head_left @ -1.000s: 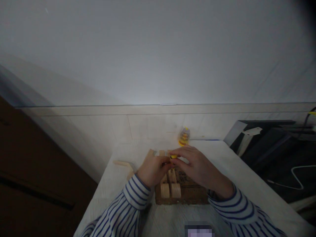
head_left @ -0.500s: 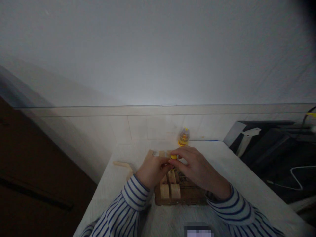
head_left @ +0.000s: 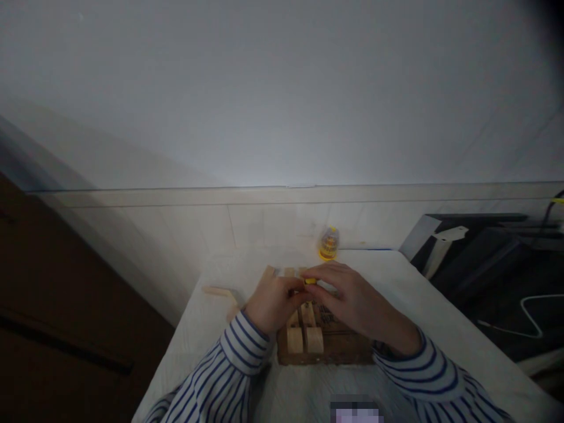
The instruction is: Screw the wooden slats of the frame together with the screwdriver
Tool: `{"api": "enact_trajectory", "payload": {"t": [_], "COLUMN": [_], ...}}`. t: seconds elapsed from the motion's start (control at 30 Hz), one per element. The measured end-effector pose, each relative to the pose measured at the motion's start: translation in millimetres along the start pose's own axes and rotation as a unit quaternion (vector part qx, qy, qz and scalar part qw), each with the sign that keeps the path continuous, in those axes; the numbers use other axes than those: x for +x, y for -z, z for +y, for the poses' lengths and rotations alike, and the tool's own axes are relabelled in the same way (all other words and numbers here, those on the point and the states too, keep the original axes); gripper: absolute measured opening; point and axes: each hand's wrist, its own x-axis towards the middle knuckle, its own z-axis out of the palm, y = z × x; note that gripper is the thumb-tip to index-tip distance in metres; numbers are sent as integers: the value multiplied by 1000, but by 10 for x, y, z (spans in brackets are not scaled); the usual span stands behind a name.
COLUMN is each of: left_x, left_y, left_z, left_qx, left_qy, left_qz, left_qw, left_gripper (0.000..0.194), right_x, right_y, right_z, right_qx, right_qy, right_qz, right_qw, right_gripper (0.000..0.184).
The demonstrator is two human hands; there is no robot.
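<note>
The right hand is closed at its fingertips, thumb and fingers pinching a small yellow piece above the far part of a brown board. The left hand is curled, its thumb and forefinger drawn close together just beside that piece, and its fingertips meet the right hand's thumb area; whether it grips anything cannot be told. Beneath both hands, two pale wooden strips lie side by side on the board, each with a rounded near end, and the hands hide their middle stretch. A bent wooden stick rests on the white table to the left, partly covered by the left wrist. A clear, yellow-based container stands upright beyond the right hand, near the wall. The strips' long axis runs from the person's side toward the wall. The yellow piece shows wider than tall, but the fingers cover too much to tell its long axis.
</note>
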Motion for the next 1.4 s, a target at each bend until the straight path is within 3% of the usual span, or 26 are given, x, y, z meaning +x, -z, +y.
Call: {"api": "enact_trajectory", "payload": {"t": [0.3,0.53,0.67,0.9,1.13,1.4], "left_x": [-7,-12,-11,3,-2,15], "left_y": [17,16,13,-48,-29,13], "left_z": [21,-9,7,0,3,9], "left_qx": [-18,-35,-27,28,32,-7], "left_qy": [-58,-76,-66,17,19,-32], "left_qz": [4,-26,-13,17,10,-3], "left_qw": [998,996,997,999,999,999], "left_gripper": [17,19,19,20,21,17], "right_x": [20,6,10,6,-13,25], "right_y": [-21,-42,-42,-50,-17,-20], "right_z": [5,-2,8,16,-23,-40], "right_qx": [-56,-59,-68,-77,-36,-25], "right_qy": [-21,-33,-32,-33,-24,11], "right_qz": [19,24,28,36,36,11], "right_qw": [998,997,997,996,998,1000], "right_gripper": [17,15,15,14,26,21]}}
